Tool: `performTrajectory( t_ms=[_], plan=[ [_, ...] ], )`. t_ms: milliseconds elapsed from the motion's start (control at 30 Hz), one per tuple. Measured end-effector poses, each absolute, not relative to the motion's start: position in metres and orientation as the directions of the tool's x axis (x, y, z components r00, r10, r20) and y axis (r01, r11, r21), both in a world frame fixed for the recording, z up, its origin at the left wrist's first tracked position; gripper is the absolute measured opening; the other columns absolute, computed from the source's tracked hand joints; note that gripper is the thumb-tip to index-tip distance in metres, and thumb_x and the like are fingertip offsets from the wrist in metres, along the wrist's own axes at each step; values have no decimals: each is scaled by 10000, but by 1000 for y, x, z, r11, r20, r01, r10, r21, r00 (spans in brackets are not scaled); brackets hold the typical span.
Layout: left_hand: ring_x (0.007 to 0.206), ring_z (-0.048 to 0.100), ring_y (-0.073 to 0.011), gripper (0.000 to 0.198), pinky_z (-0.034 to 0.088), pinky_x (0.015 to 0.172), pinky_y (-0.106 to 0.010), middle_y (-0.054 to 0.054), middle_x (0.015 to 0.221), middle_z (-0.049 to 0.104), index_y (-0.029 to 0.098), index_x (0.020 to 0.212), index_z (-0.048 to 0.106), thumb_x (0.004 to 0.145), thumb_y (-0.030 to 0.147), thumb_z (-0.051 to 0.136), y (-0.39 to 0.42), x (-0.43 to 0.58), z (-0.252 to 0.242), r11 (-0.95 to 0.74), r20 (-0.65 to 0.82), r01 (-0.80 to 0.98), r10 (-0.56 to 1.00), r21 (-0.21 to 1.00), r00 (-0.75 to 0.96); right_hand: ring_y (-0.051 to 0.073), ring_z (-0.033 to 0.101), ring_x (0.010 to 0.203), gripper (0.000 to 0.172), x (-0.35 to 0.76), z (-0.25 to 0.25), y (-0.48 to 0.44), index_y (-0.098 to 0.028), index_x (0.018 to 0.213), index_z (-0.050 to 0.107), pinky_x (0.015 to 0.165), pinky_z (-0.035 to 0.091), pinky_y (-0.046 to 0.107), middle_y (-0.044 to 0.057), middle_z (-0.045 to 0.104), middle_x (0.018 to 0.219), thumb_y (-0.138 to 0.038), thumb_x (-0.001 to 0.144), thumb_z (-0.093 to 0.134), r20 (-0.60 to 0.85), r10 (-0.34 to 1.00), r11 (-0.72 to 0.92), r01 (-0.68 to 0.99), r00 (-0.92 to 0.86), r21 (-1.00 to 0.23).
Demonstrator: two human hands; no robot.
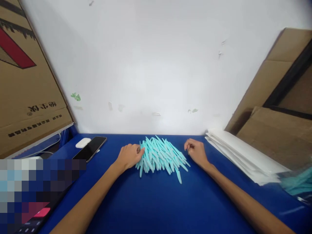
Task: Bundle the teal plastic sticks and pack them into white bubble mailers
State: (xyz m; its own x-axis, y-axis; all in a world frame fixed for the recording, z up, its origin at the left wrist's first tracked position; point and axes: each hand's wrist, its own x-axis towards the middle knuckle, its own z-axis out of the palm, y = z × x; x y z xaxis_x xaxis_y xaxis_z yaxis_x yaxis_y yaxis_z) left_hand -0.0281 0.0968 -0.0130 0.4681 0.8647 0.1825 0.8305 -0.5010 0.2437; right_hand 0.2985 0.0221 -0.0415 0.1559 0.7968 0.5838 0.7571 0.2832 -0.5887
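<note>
A heap of slim, tapered turquoise plastic sticks (161, 154), shaped like pens, lies near the back of the blue table. Against the heap's left edge rests my left hand (130, 155), its fingers curled in and its thumb touching the nearest sticks. What is inside those curled fingers, if anything, is hidden. To the right of the heap, a small gap away, my right hand (197, 151) rests with its fingers bent into a loose fist, and nothing shows in it. One stick (179, 176) juts out at the heap's front right.
A phone (91, 149) and a white case (83, 143) lie at left, near a large cardboard box (31, 81). White sheets (243, 156) are stacked at right beside more cardboard (278, 136). Behind the blue table (156, 204) rises a white wall (151, 65).
</note>
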Motion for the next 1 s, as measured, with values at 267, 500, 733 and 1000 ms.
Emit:
performTrajectory(
  t_ms=[267,500,733,1000],
  plan=[
    [683,634,-265,316,253,582,-293,-76,665,639,212,614,505,902,295,404,99,-27,-12,-479,184,851,876,216,446,115,537,560,325,296,-43,24,-193,596,588,587,353,220,-26,577,616,47,618,370,583,813,350,810,-13,-471],
    [687,627,-249,323,251,587,-292,-55,664,640,217,595,464,899,304,399,102,-30,-11,-480,179,841,876,250,447,111,551,583,342,292,-43,22,-191,627,606,590,342,212,-19,617,661,70,669,389,545,831,377,836,-115,-399],
    [707,620,-247,386,262,597,-297,-58,693,649,219,633,474,944,406,344,102,-30,-9,-492,166,837,870,240,464,114,571,615,344,290,-42,24,-192,652,620,615,343,214,-16,641,689,71,696,402,526,838,382,843,-143,-379],
    [636,559,-228,315,229,574,-299,-38,616,564,222,584,391,881,329,391,103,-29,-7,-486,154,838,874,248,461,113,556,613,325,290,-41,25,-195,654,605,616,333,209,-26,623,677,65,682,412,510,844,387,847,-166,-365]
  ],
)
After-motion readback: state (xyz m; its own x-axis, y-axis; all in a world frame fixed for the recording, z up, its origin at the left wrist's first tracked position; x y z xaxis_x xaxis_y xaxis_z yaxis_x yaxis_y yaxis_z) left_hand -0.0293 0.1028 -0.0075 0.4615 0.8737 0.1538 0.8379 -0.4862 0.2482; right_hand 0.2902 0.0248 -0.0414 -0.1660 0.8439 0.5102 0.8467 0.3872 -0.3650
